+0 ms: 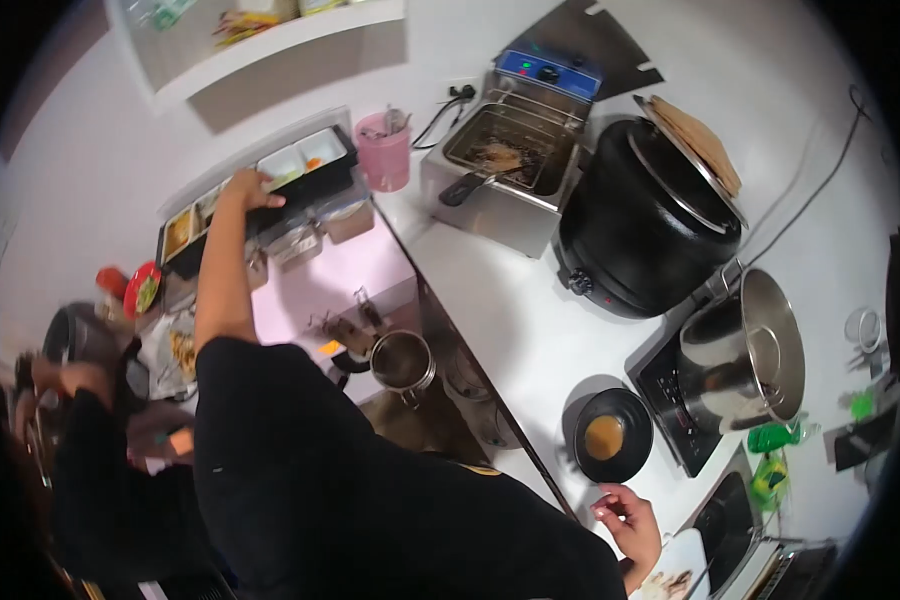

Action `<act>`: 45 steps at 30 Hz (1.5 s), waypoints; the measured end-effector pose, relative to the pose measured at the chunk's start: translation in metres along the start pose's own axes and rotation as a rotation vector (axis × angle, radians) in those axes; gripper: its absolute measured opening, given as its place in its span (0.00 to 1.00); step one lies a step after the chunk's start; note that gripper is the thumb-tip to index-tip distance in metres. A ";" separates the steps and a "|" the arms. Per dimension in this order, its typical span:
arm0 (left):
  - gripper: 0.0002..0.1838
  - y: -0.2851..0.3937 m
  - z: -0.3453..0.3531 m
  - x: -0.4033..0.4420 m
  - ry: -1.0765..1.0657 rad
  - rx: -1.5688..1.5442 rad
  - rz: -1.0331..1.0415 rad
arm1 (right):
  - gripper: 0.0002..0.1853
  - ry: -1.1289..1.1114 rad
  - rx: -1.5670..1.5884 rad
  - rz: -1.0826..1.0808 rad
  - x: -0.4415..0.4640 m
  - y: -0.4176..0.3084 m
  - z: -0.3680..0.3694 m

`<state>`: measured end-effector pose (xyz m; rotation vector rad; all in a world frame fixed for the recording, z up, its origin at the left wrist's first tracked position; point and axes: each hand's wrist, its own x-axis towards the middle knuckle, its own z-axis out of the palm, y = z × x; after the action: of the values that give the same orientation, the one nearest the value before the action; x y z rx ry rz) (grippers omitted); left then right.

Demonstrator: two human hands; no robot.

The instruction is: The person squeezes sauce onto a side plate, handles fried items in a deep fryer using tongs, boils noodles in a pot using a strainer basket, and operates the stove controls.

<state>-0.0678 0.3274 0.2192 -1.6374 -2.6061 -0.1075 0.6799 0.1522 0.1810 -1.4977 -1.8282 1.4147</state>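
My left hand (253, 190) reaches over the black topping rack (320, 167), which holds small white food tubs. Its thumb stands apart from the fingers, and I see nothing held, though some fingertips are partly hidden. On the white counter at the lower right, a black bowl (639, 462) contains a brownish liquid (604, 437). Just below that bowl hovers my right hand (632, 522), its fingers loosely curled with a gap to the thumb and no object visible in it. Clear lidded containers (295, 245) stand in front of the rack.
A deep fryer (490, 216) with a basket and a black soup warmer (620, 220) stand at the back. A steel pot (710, 370) rests on an induction cooker (660, 385). Handled strainers hang near a metal cup (402, 362). Another person's hand (85, 378) is at far left.
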 end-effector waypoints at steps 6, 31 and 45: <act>0.22 0.081 -0.037 0.065 0.493 -0.342 0.465 | 0.15 -0.030 -0.070 0.104 0.025 -0.018 0.018; 0.17 0.196 0.046 0.238 -0.382 0.625 0.272 | 0.16 0.260 -0.256 0.231 0.033 -0.042 0.055; 0.15 0.194 0.009 0.197 -0.012 0.584 0.382 | 0.19 0.311 -0.201 0.210 0.031 -0.034 0.034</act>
<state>0.0211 0.5888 0.2326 -1.8307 -1.9907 0.6156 0.6246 0.1669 0.1873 -1.9366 -1.6978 1.0311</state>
